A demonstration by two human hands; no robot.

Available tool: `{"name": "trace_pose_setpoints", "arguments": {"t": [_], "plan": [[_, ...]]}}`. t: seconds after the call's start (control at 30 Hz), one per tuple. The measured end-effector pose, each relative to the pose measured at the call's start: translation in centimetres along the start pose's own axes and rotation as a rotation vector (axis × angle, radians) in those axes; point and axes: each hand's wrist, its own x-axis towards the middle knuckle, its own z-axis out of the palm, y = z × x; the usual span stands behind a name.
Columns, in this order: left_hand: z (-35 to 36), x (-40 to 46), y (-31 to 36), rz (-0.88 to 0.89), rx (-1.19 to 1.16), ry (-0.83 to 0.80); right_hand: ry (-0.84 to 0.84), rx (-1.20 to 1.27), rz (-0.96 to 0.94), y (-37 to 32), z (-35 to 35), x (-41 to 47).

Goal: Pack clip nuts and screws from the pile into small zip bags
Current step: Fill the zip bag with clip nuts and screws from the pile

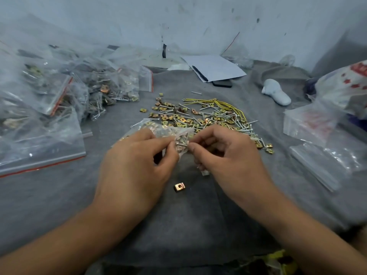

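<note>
A pile of brass-coloured clip nuts and silver screws (206, 120) lies spread on the grey cloth beyond my hands. Between my hands hangs a small clear zip bag (181, 144) with clip nuts and screws inside. My left hand (137, 165) pinches the bag's left side with thumb and forefinger. My right hand (224, 155) pinches its right side, fingers curled. One loose clip nut (179, 186) lies on the cloth just below the bag. Another clear bag with parts (158, 129) lies behind my left hand.
Filled zip bags with red strips (49, 108) are heaped at the left. Stacks of unfilled zip bags (321, 155) lie at the right, below a printed plastic bag (345, 86). Yellow wire (224, 105), paper (214, 67), a dark phone (222, 83) and a white object (276, 92) sit further back.
</note>
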Motion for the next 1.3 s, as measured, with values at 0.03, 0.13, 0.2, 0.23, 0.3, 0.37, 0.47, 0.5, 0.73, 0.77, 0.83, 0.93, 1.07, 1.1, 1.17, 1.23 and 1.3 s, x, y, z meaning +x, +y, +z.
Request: {"name": "trace_pose_setpoints", "arguments": {"t": [0.03,0.13,0.2,0.23,0.3,0.37,0.47,0.5,0.73,0.77,0.83,0.93,1.07,1.1,1.17,1.23,1.3], "plan": [[0.1,0.0,0.1,0.008,-0.003,-0.006,0.009,0.008,-0.001,-0.1,0.1,0.0],[0.1,0.0,0.3,0.040,0.011,-0.034,0.065,-0.024,-0.034,-0.5,1.1,-0.2],[0.1,0.0,0.1,0.058,0.006,-0.045,0.087,-0.055,-0.057,-0.7,1.8,-0.3],[0.2,0.1,0.0,0.059,-0.008,-0.047,0.090,-0.078,-0.069,-0.8,2.1,-0.3],[0.3,0.2,-0.3,0.048,-0.019,-0.039,0.062,-0.134,-0.115,-1.0,1.8,-0.2],[0.3,0.2,-0.6,0.026,-0.021,-0.015,0.026,-0.171,-0.156,-1.2,0.4,0.2],[0.2,0.3,-1.0,-0.013,-0.046,0.001,0.024,-0.337,-0.128,-0.7,-4.1,0.9],[0.3,0.3,-1.0,-0.013,-0.044,0.000,0.057,-0.464,-0.079,-0.1,-6.1,1.2],[0.1,0.1,-0.8,-0.006,-0.014,0.007,0.046,-1.009,0.479,4.1,-12.7,2.9],[0.1,0.1,-0.8,-0.007,-0.017,0.012,0.058,-1.014,0.483,4.2,-12.6,3.0],[0.1,0.1,-0.8,-0.008,-0.017,0.014,0.088,-1.049,0.465,4.3,-12.5,3.3],[0.1,0.1,-0.8,-0.014,-0.019,0.010,0.077,-1.048,0.414,4.6,-12.3,3.3],[0.1,0.1,-0.7,-0.026,-0.020,0.001,-0.011,-1.029,0.302,4.8,-12.3,3.3],[0.1,0.1,-0.7,-0.027,-0.015,0.001,-0.018,-1.026,0.284,4.7,-12.3,3.4],[0.1,0.0,-0.7,-0.027,-0.004,0.000,-0.005,-1.021,0.256,4.8,-12.3,3.6],[0.2,0.0,-0.8,-0.029,-0.001,-0.011,0.001,-0.996,0.249,4.9,-12.3,3.7],[0.2,-0.1,-0.8,-0.031,-0.008,-0.018,-0.015,-0.947,0.274,5.0,-12.5,3.8]]}}
